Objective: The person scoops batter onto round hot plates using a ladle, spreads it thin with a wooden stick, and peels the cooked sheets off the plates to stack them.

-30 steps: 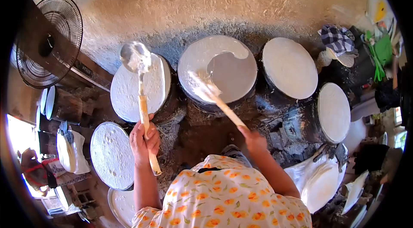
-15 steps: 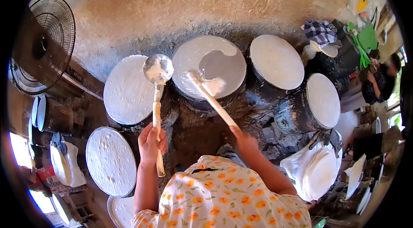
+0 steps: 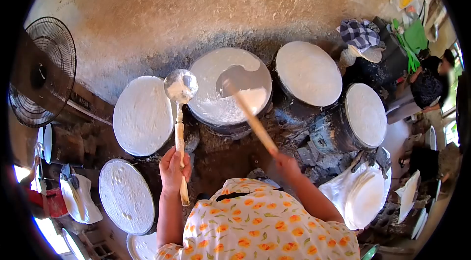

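Note:
My left hand is wrapped round the wooden handle of a metal ladle, whose bowl has white batter smeared inside. The bowl hangs between the left griddle and the middle one. In my right hand is a wooden spreader, blurred by motion. Its tip is over the middle round griddle; whether it touches the surface I cannot tell. White batter covers much of that griddle, leaving a grey curved patch bare. To its left lies a griddle coated in white.
More white-coated griddles stand on the right, and one with bubbles at lower left. A stack of pale flat sheets lies on plastic at lower right. A fan stands left. Another person is at far right.
My right hand has shifted slightly right and down, and the spreader has swept across. Batter now covers more of the griddle's front right. The ladle stays nearly still in my left hand.

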Available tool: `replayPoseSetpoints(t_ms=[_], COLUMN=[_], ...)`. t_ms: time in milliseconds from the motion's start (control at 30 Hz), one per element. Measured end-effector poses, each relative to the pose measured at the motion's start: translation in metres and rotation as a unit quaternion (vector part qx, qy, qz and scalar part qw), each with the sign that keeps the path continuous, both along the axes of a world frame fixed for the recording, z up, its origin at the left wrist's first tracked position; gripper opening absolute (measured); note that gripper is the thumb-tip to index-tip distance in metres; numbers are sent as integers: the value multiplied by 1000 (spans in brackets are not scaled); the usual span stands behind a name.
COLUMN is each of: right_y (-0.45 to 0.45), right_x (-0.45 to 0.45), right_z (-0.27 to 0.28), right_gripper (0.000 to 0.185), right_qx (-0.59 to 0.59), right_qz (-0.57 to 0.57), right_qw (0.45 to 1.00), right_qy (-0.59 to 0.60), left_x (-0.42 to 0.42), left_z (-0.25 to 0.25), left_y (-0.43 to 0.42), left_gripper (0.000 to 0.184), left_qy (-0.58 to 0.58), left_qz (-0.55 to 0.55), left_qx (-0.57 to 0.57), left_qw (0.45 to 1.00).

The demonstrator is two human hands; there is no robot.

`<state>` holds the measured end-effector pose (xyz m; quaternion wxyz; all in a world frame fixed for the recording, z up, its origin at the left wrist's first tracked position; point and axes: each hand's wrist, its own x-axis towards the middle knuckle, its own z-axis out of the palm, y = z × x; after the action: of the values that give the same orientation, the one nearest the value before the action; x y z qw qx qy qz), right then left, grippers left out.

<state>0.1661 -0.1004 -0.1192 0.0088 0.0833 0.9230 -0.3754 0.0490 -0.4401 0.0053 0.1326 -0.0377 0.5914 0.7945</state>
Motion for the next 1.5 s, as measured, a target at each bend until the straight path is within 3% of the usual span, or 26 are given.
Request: replayPoseSetpoints(t_ms=[33,67,133,267,400,467,500,600,700,767,867,967,1033,1067,1133,1200,1267,1300,1333,1400,1500], right_y=[2,8,24,58,68,66,70,94,109,113,99,83,90,97,104,102,88,79,68,53,57], right_x=[11,17,25,-22,-79,-73,-56,-22,-73,-135,-210,-217,-187,-172,-153,-151,-168,-179,-189,-196,-180], right_z=[-2,-2,2,-15,-30,-39,-45,-28,-28,-43,-23,4,11,9,9,8,3,-8,-9,2,16], right_gripper=[61,61,65,69,64,58,55,56,56,52,48,46,46,47,49,52,60,60,59,57,58], right_qx=[31,28,232,279,181,54,55,139,191,147,108,-35,-52,-32,-25,-19,-5,-30,-61,-16,-63], right_qz=[69,68,55,-14,-71,39,44,50,9,10,-1,37,24,0,-20,-42,-2,21,50,83,112], right_qw=[997,997,966,959,980,991,997,989,981,983,992,994,985,985,988,990,998,992,982,996,990], right_qy=[17,17,-103,-51,-40,113,40,7,-32,111,67,97,162,170,151,131,56,119,172,13,62], left_x=[-1,-3,-7,-14,-23,-28,-29,-30,-29,-29,-30,-27,-24,-21,-12,-12,-17,-18,-20,-21,-21], left_z=[1,3,4,2,7,8,8,7,8,10,14,23,38,32,31,33,36,35,35,25,28], left_y=[3,4,8,19,33,36,36,37,43,50,60,56,42,29,20,20,27,34,45,59,61], left_gripper=[19,19,19,21,22,22,22,21,20,21,23,28,33,39,43,45,45,44,41,38,36], left_qy=[-5,-10,-7,-11,-14,0,0,8,6,-15,-23,-39,-33,-43,-41,-32,-26,-36,-47,-56,-42], left_qz=[4,8,9,11,16,8,11,21,29,48,53,52,10,5,65,85,79,64,56,58,47], left_qx=[2,3,-8,-28,-37,-26,-26,-31,-40,-43,-35,-37,28,198,359,349,143,108,105,87,80], left_qw=[1000,1000,1000,999,999,1000,1000,999,999,998,998,997,999,979,930,933,986,991,992,993,995])
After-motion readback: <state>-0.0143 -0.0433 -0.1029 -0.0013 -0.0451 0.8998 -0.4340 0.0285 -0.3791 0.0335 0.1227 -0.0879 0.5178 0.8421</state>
